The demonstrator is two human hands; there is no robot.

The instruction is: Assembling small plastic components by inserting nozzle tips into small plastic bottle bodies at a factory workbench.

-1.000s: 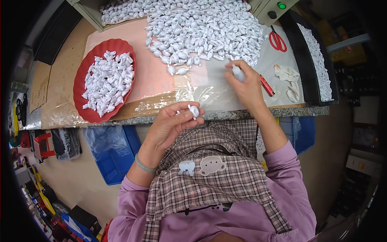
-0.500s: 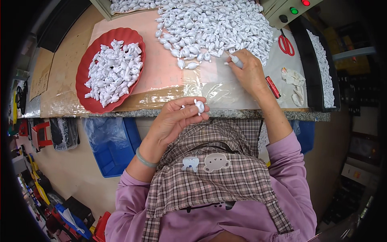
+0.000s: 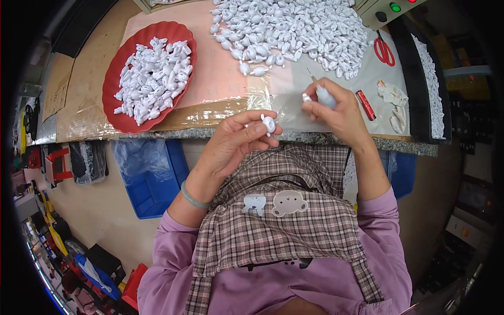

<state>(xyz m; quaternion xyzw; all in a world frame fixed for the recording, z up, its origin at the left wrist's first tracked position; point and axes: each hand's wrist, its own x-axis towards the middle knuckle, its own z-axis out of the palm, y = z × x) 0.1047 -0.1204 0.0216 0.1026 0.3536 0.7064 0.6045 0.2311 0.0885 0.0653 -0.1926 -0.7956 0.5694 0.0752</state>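
Note:
My left hand (image 3: 237, 137) is closed on a small white plastic figure (image 3: 269, 124), held between thumb and fingers just over the table's front edge. Another bit of white shows by the same fingers. To its right, my right hand (image 3: 344, 114) grips a whitish needle-tip squeeze bottle (image 3: 325, 97), its thin needle pointing up and away. A smaller white piece (image 3: 306, 98) sits between that hand's thumb and fingertip. Beyond both hands spreads a large heap of white figures (image 3: 299, 39). A scalloped red plate (image 3: 111, 102) at the left bears many more of them.
Red-handled scissors (image 3: 384, 51), a red tube (image 3: 366, 105) and a crumpled whitish cloth (image 3: 392, 100) lie on the right. Past them stands a black tray (image 3: 420, 100) of white pieces. A grey box with lit buttons (image 3: 388, 13) is far right; a blue bin (image 3: 152, 184) sits below the table.
My right hand has drawn back from the heap toward me, with the bottle and a small white piece. My left hand keeps its figure. The whole view has shifted slightly.

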